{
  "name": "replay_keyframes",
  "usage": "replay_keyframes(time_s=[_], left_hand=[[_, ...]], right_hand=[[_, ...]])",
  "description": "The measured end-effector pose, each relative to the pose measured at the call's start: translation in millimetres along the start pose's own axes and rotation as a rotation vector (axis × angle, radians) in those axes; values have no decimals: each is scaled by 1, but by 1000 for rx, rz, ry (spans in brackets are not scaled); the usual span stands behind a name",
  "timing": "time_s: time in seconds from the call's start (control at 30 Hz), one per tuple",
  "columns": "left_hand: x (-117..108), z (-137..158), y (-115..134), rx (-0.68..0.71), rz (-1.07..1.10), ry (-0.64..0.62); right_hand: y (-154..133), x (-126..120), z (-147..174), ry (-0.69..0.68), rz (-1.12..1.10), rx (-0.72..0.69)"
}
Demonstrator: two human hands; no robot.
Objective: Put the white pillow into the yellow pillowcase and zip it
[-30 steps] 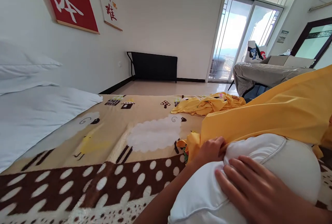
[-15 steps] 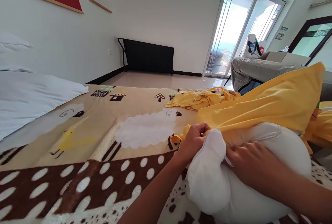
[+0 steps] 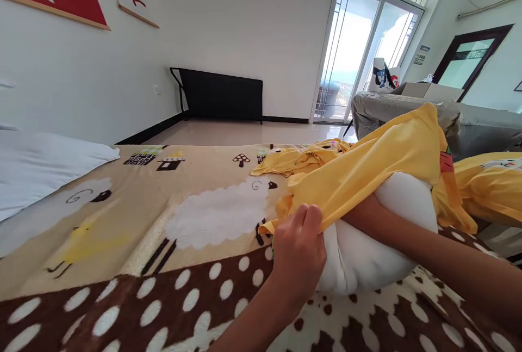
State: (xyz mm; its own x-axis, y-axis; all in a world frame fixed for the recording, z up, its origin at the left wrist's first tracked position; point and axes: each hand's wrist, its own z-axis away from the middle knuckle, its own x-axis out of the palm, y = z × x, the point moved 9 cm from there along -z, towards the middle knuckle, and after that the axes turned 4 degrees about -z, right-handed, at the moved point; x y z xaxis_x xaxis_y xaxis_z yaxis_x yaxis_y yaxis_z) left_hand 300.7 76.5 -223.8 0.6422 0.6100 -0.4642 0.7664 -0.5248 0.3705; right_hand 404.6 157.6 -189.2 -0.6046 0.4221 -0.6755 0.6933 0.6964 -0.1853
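Note:
A yellow pillowcase (image 3: 359, 161) lies partly over a white pillow (image 3: 354, 262) on the bed. My left hand (image 3: 299, 240) is closed on the pillowcase's near edge, by the pillow's left end. My right hand (image 3: 362, 209) reaches under the yellow cloth, between it and the pillow. Its fingers are covered by the pillowcase, so their grip is hidden. The pillow's right end bulges out bare below the cloth.
A beige and brown blanket (image 3: 134, 221) with sheep patterns covers the bed. Crumpled yellow cloth (image 3: 293, 160) lies beyond the pillowcase, and a yellow pillow (image 3: 493, 183) sits at right. White pillows (image 3: 49, 167) rest at left. A plastic-wrapped sofa (image 3: 408, 110) stands behind.
My right hand has gone from the pillow's bare side to under the yellow cloth. The pillow's left end is now covered, and the raised pillowcase has come down leftward over it.

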Motion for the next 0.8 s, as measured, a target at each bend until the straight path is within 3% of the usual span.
replay_keyframes(time_s=[0.17,0.27,0.33,0.4,0.47,0.53,0.67,0.8], left_hand=[[17,-12,-39,-159,-2,-48],[20,-16,-45,-170,-8,-73],[16,-16,-38,-100,-59,-48],[7,-15,-23,22,-133,15],[-3,-12,-6,141,-210,97],[-14,-10,10,233,-265,176],[-19,-24,33,364,-359,210],[4,-63,45,324,-531,-12]], right_hand=[[-36,3,26,-200,274,-147],[-56,-8,50,-253,443,-280],[-66,-29,67,-186,434,-386],[-66,-63,83,-9,429,-442],[-51,-96,95,196,472,-372],[-30,-113,101,293,493,-252],[-16,-92,96,155,415,-225],[-30,-65,89,47,393,-259]])
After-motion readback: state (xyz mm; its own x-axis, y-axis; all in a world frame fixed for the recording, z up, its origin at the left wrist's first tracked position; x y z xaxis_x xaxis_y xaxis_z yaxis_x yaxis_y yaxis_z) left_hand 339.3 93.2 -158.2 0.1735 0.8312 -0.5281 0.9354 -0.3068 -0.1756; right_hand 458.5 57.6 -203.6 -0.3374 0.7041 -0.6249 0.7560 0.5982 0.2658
